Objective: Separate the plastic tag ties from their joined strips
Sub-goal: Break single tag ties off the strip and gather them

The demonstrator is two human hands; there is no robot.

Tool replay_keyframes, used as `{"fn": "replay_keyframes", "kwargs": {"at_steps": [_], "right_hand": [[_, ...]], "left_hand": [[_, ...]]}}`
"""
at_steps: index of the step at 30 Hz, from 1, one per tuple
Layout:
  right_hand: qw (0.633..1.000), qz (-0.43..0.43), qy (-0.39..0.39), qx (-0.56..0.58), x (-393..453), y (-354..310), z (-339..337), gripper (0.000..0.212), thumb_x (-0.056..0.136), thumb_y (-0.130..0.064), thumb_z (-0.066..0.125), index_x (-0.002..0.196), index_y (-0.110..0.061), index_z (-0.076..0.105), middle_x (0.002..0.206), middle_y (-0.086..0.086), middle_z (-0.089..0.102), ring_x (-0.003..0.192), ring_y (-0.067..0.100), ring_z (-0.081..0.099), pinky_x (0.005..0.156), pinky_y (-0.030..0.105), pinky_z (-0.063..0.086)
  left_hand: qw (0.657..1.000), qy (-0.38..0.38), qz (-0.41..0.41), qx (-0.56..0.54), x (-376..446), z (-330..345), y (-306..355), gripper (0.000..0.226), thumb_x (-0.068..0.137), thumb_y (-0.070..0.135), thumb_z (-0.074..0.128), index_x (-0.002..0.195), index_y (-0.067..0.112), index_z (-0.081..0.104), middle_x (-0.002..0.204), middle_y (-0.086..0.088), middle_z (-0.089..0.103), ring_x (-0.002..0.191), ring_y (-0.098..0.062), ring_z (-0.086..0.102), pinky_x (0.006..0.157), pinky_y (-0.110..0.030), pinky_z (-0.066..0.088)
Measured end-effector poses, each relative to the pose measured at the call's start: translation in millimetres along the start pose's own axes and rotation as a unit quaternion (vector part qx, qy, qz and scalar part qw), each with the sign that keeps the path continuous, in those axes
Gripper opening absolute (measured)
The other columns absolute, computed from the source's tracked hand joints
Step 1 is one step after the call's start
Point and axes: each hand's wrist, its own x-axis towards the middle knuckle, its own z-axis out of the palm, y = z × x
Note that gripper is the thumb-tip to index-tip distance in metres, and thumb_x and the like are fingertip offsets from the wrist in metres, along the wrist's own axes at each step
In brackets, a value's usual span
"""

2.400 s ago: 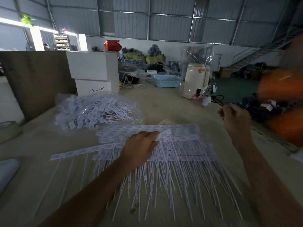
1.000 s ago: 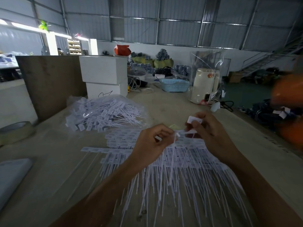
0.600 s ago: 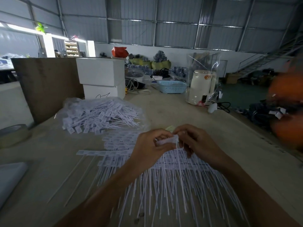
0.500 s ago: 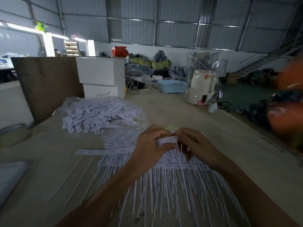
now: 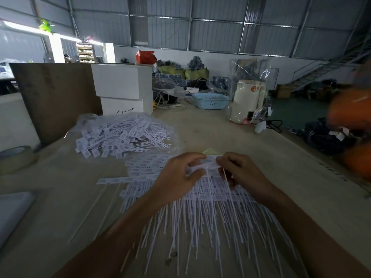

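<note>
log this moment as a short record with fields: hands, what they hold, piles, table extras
left hand: left hand pinches one end of a joined strip
right hand: right hand pinches the other end of the same strip
under the hands: heap of joined strips on the table, stems pointing toward the person
separated pile: loose tag ties on clear plastic, far left
extras: tape roll at left edge; blue basket and cream appliance at the far end

White tag ties point(image 5: 200, 197) cover the beige table point(image 5: 251, 147); behind them, white boxes point(image 5: 122, 87); beyond, a pale blue perforated basket point(image 5: 210, 100).
</note>
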Motion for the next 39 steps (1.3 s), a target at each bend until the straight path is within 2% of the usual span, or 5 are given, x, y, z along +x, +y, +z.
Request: {"fn": "replay_keyframes", "kwargs": {"at_steps": [3,6,11,17,39], "right_hand": [[1.0,0.008,-0.007,-0.006,0.9,2.7,1.0,0.038,0.101,-0.028,0.058,0.076,0.002,0.058,0.062,0.017,0.054,0.05,0.025,0.048,0.049,0.033,0.047],[1.0,0.002,-0.01,-0.004,1.6,3.6,-1.6,0.04,0.1,-0.031,0.058,0.075,0.0,0.059,0.065,0.023,0.056,0.05,0.024,0.05,0.05,0.032,0.048],[0.998,-0.005,-0.055,-0.016,0.0,-0.1,-2.3,0.039,0.091,-0.045,0.059,0.081,-0.009,0.068,0.071,0.023,0.064,0.049,0.022,0.053,0.046,0.027,0.047],[0.997,-0.032,-0.057,-0.044,-1.3,-1.0,-1.1,0.021,0.099,-0.029,0.059,0.09,-0.014,0.071,0.066,0.006,0.068,0.047,0.017,0.055,0.047,0.025,0.048],[0.985,-0.107,-0.038,-0.132,0.3,2.5,-0.8,0.016,0.099,-0.019,0.061,0.099,-0.007,0.071,0.069,0.0,0.07,0.052,0.025,0.063,0.053,0.025,0.052]], "left_hand": [[0.999,-0.017,0.01,0.048,-2.9,-1.1,-4.0,0.031,0.089,0.031,0.072,0.118,0.022,0.069,0.097,0.006,0.07,0.088,-0.01,0.063,0.077,-0.031,0.052],[0.995,-0.004,0.034,0.095,-4.7,-0.5,-4.7,0.029,0.085,0.032,0.074,0.113,0.024,0.07,0.102,0.006,0.068,0.093,-0.011,0.058,0.075,-0.022,0.042],[0.99,0.012,0.059,0.131,-2.2,-1.0,-5.6,0.023,0.089,0.026,0.071,0.111,0.02,0.071,0.107,0.002,0.069,0.101,-0.018,0.06,0.084,-0.03,0.047],[0.988,0.017,0.052,0.142,-2.6,-1.2,-4.1,0.025,0.091,0.03,0.068,0.115,0.022,0.071,0.11,0.004,0.069,0.105,-0.018,0.06,0.086,-0.032,0.049],[0.991,-0.017,0.04,0.128,-5.3,-6.4,1.1,0.028,0.098,0.033,0.051,0.108,0.021,0.074,0.106,0.008,0.072,0.095,-0.015,0.064,0.077,-0.037,0.053]]}}
